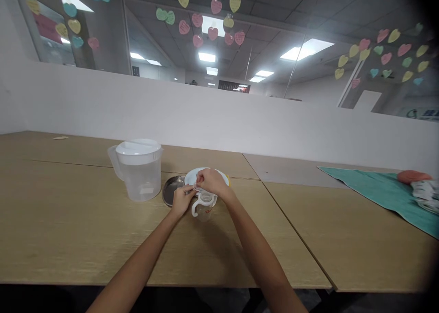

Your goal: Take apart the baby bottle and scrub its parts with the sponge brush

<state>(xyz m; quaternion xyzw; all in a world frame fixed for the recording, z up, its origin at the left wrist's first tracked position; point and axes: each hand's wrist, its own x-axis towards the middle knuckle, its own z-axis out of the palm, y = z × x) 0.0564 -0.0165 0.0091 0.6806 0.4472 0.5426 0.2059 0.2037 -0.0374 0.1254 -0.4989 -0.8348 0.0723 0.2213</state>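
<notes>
At the left, a large, translucent plastic pitcher with a white lid (142, 175) stands on the wooden table (85, 226), well apart from the fingers and so at little risk. Just beside it lies a shiny, round metal dish (167, 191); the left hand (181, 201) is so near its rim that a sideways slip could knock it. That hand's fingers are narrowed at a small, clear piece (196, 187), though I cannot tell whether they grip or only steady it. The right hand (211, 181) is pinched on the piece over the round, white plate (189, 177); a loose pinch could drop it there. The right wrist passes close above the small, clear cup with white handles (205, 213), so a low sweep might tip it.

As for looks, the piece is see-through, its outline mostly hidden by fingers. The cup stands upright on the table in front of the plate: transparent body, 2 curved white handles, a reddish print. Its contents are too unclear to tell.
</notes>
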